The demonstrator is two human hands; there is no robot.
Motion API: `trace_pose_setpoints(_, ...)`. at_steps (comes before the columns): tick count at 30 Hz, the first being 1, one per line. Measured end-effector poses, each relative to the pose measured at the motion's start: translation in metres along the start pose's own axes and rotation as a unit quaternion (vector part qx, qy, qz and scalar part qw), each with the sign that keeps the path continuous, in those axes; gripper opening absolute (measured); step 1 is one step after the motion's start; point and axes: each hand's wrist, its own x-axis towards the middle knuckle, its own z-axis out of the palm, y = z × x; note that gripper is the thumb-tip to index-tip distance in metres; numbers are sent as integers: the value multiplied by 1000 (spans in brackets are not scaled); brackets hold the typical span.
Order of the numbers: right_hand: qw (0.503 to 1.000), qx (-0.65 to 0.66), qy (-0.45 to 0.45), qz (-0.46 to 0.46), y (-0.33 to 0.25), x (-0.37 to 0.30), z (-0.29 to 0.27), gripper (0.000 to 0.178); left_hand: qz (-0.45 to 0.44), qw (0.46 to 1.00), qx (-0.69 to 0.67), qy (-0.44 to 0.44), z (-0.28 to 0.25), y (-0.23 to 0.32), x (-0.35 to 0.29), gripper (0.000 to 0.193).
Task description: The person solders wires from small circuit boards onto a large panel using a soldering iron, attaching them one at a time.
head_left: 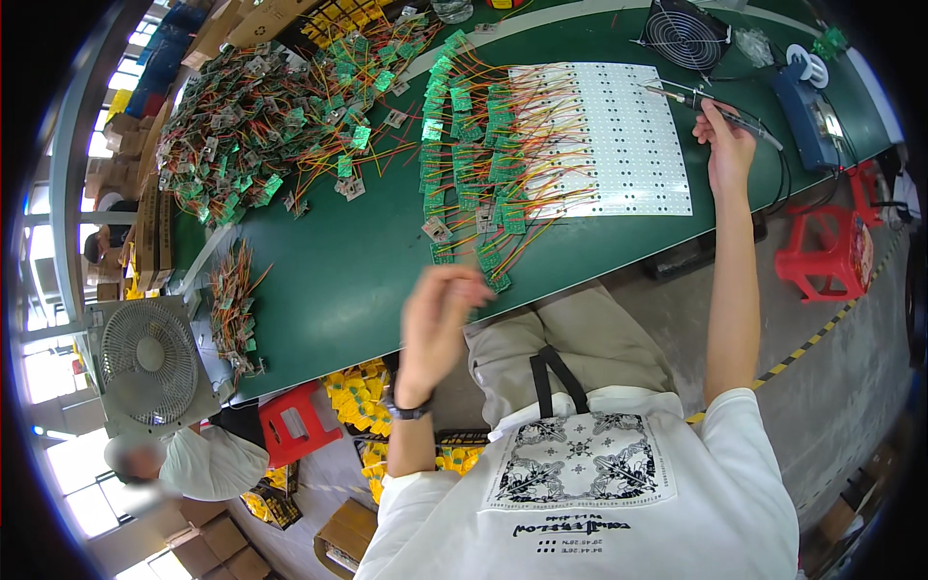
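Note:
My right hand (727, 145) grips a soldering iron (698, 101), its tip pointing left over the right part of a white perforated panel (633, 155). Red and yellow wires (546, 140) cross the panel's left half and lead to rows of small green circuit boards (466, 159) on the table. My left hand (437, 324), smeared by motion, hovers at the table's near edge, close to the lowest boards (495, 278). Its fingers look bent, but whether they hold anything cannot be made out.
A big heap of wired boards (242, 135) covers the table's far left, with a smaller bundle (235, 309) nearer. At the right stand a black fan (684, 34) and a blue soldering station (812, 111). Red stools (831, 251), a grey fan (150, 353) and another person (213, 464) surround the table.

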Motion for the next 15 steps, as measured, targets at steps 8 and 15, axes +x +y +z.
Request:
trace_pose_setpoints(8,1000,-4,-10,0,2,-2,4,21,79,981,168,-64,46,-12,52,12)
trace_pose_setpoints(15,999,-24,-19,-13,-1,0,3,22,108,970,192,-104,32,20,67,14)
